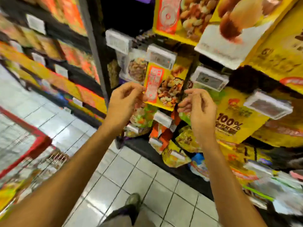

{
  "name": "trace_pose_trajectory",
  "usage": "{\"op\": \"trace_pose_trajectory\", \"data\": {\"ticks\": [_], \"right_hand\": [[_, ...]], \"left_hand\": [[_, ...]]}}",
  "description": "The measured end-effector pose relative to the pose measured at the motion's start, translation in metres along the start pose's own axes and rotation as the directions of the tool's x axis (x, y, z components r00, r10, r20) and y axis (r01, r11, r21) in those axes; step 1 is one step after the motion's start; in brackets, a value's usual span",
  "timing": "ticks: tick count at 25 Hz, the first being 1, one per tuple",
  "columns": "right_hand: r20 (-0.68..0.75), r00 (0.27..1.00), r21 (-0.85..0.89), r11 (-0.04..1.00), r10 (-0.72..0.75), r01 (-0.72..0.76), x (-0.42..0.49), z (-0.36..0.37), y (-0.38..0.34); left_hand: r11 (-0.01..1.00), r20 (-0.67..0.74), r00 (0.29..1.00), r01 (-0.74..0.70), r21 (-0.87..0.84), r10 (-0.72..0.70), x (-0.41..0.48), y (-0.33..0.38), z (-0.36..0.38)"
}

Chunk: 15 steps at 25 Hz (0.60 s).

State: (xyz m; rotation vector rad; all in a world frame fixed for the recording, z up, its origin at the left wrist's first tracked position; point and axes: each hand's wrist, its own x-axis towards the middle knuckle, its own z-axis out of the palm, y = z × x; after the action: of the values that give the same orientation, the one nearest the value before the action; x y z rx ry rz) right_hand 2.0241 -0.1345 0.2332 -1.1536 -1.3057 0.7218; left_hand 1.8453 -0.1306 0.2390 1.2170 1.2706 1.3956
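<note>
A yellow packet of mixed nuts (165, 89) with a red-orange label hangs at the front of a shelf peg, under a white price tag (161, 56). My left hand (124, 100) pinches the packet's lower left edge between thumb and fingertips. My right hand (196, 107) is at the packet's lower right edge, with thumb and forefinger loosely curved and a gap between them. The blur hides whether it touches the packet.
More snack packets hang on pegs below (164, 136) and to the right, among them a big yellow bag (232, 118). Shelves of boxes (72, 51) run along the left. A red-rimmed shopping cart (24, 145) stands at the lower left on the tiled floor (131, 177). My shoe (133, 199) shows below.
</note>
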Motion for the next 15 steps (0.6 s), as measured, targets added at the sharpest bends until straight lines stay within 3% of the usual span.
{"op": "trace_pose_trajectory", "data": {"ticks": [4,7,11,15], "right_hand": [[0.268,0.937,0.061,0.967,0.224,-0.248,-0.073,0.083,0.031],[0.525,0.784,0.025,0.915,0.331,-0.402,-0.143,0.162,0.028],[0.775,0.586,0.012,0.921,0.238,-0.390,-0.207,0.261,-0.003],[0.872,0.486,0.144,0.913,0.066,-0.383,-0.248,0.406,-0.042]], "left_hand": [[0.966,-0.290,0.922,0.256,-0.041,-0.257,-0.094,-0.048,-0.100],[0.938,-0.539,0.768,0.308,-0.161,-0.345,-0.166,-0.061,-0.183],[0.929,-0.674,0.638,0.259,-0.266,-0.371,-0.224,-0.066,-0.276],[0.937,-0.758,0.551,0.215,-0.275,-0.349,-0.254,-0.071,-0.415]]}}
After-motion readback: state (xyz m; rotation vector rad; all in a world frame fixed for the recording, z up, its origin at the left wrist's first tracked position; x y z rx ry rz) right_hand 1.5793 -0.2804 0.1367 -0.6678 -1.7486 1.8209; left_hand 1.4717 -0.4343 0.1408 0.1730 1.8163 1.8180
